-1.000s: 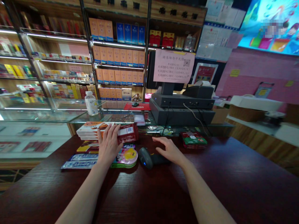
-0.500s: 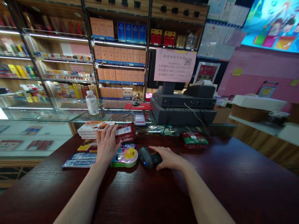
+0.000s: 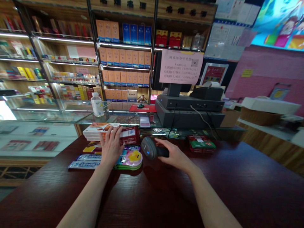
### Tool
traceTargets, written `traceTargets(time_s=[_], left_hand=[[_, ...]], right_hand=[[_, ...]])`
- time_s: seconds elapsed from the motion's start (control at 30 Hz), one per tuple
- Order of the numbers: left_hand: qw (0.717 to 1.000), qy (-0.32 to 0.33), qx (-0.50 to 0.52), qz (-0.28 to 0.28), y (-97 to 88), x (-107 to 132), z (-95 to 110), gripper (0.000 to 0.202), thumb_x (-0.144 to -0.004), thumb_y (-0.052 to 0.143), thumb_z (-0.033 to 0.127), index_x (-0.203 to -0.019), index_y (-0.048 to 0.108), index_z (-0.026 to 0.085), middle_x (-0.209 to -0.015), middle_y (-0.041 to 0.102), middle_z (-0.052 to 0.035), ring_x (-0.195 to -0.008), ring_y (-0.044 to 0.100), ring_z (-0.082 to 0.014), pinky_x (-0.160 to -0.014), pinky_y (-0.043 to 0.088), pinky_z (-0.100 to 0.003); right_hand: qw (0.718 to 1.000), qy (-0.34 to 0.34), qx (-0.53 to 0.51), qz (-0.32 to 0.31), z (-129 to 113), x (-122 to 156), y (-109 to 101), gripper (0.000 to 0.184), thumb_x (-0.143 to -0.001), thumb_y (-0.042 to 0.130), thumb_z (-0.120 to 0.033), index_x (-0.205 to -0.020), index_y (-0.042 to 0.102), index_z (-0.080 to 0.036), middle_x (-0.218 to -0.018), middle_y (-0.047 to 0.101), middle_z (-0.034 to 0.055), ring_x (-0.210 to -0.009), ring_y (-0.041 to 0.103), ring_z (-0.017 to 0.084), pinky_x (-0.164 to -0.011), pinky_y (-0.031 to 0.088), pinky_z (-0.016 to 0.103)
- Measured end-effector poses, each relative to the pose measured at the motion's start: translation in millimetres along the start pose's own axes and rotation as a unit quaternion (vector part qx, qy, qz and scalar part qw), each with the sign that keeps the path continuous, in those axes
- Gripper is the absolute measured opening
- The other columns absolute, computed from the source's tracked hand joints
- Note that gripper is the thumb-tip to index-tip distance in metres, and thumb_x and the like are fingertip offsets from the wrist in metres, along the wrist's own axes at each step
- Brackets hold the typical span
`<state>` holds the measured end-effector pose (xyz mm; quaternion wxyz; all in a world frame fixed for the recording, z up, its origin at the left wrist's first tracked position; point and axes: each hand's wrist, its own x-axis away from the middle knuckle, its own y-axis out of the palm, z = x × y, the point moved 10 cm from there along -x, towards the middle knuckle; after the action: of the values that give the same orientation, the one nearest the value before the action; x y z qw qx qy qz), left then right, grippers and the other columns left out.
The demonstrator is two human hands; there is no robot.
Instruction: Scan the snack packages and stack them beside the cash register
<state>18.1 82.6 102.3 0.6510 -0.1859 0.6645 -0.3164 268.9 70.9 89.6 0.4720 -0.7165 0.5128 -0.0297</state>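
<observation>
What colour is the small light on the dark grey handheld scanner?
The small light on the scanner is blue; see head view.

Left hand [image 3: 111, 148] extends palm-down; right hand [image 3: 175, 154] curls, gripping.

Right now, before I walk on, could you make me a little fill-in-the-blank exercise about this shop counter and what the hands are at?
1. The small light on the scanner in the right hand glows ____.
2. By the left hand, the brown packet lies to the ____ of the white boxes, as pictured.
3. The sheet of paper above the till is coloured ____.
4. The bottle stands on a surface made of ____.

Missing words: blue; right; pink; glass.
</observation>
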Motion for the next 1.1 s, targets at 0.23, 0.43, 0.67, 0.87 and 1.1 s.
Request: traceTargets(time_s=[0.23,0.43,0.67,0.87,1.1], left_hand=[[1.0,0.003,0.003,-0.005,2.8,0,2,0.076,-0.078,0.056,0.015,-0.151,0.038,0.021,-0.152,0.048,-0.0105,-0.15,0.027,-0.034,-0.123,0.002,-0.065],[1.0,0.001,0.002,0.008,4.0,1,2,0.077,-0.078,0.054,0.012,-0.152,0.037,0.022,-0.152,0.048,-0.0089,-0.15,0.027,-0.033,-0.123,0.001,-0.064],[1.0,-0.007,0.008,0.005,1.3,0,3,0.073,-0.079,0.053,0.012,-0.151,0.039,0.02,-0.152,0.049,-0.0104,-0.15,0.027,-0.0334,-0.123,0.003,-0.064],[1.0,-0.003,0.008,0.004,3.9,1,2,0.073,-0.079,0.053,0.013,-0.151,0.038,0.021,-0.152,0.048,-0.0103,-0.15,0.027,-0.033,-0.123,0.002,-0.063],[1.0,0.001,0.015,0.022,2.9,1,1,0.074,-0.08,0.056,0.017,-0.151,0.037,0.021,-0.152,0.048,-0.0109,-0.149,0.029,-0.0327,-0.124,0.001,-0.06]], right_hand=[[1.0,-0.004,-0.031,-0.002,-6,0,1,0.075,-0.08,0.074,-0.021,-0.148,0.044,-0.03,-0.132,0.066,0.0066,-0.119,0.064,0.024,-0.106,0.048,0.046],[0.998,-0.002,-0.059,0.008,-4,1,-1,0.077,-0.081,0.075,-0.022,-0.15,0.041,-0.031,-0.129,0.068,0.0053,-0.117,0.065,0.023,-0.107,0.047,0.044],[0.998,0.002,-0.058,0.003,-5,1,-1,0.081,-0.08,0.075,-0.022,-0.151,0.039,-0.032,-0.125,0.069,0.0045,-0.114,0.065,0.022,-0.105,0.047,0.043],[0.998,0.007,-0.063,0.002,-4,1,0,0.084,-0.079,0.075,-0.02,-0.153,0.036,-0.033,-0.124,0.068,0.0038,-0.113,0.065,0.022,-0.104,0.046,0.042],[0.993,0.048,-0.092,-0.057,10,1,14,0.087,-0.075,0.076,-0.018,-0.152,0.039,-0.032,-0.125,0.067,0.0042,-0.114,0.063,0.023,-0.103,0.043,0.039]])
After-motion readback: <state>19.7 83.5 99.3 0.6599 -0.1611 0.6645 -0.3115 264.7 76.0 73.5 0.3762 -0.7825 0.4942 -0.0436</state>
